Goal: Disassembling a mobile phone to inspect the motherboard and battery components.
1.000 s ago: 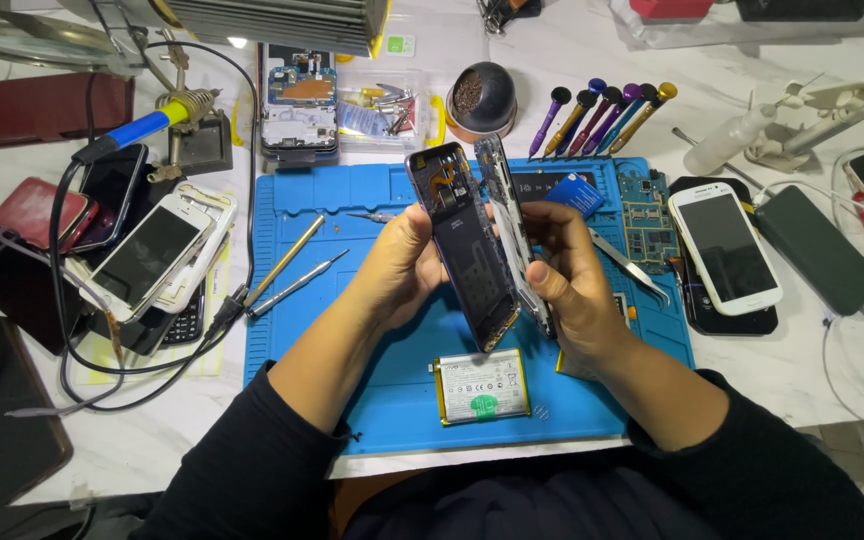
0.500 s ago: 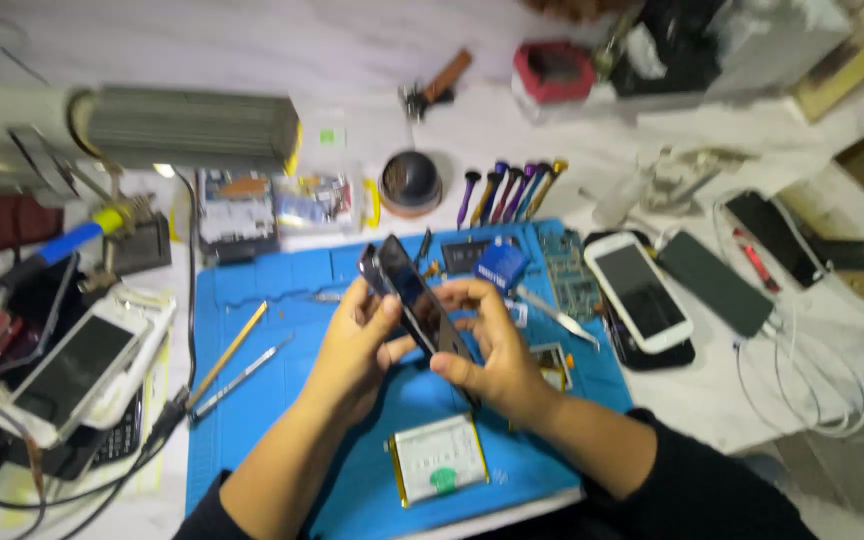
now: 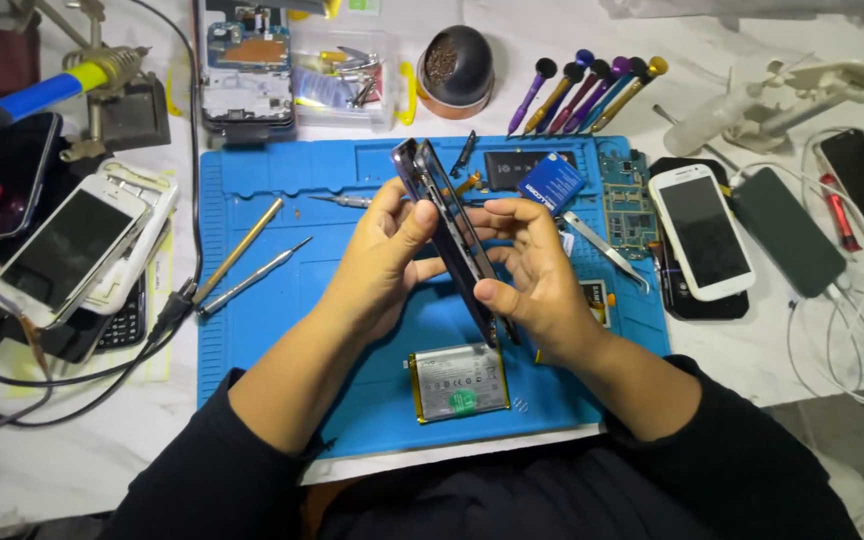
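Both my hands hold a dark smartphone edge-on above a blue repair mat. My left hand grips its left side, thumb near the top edge. My right hand grips the right side, thumb pressed on the lower edge. The phone's screen and back part look slightly separated at the top. A silver phone battery lies on the mat just below my hands.
Two metal tools lie on the mat's left. Tweezers, a circuit board and a blue box sit at right. Several screwdrivers, a white phone, left-side phones, cables and a soldering iron surround the mat.
The view swung away and back. The phone has turned from showing its open inside to edge-on, and my hands have shifted along its sides.
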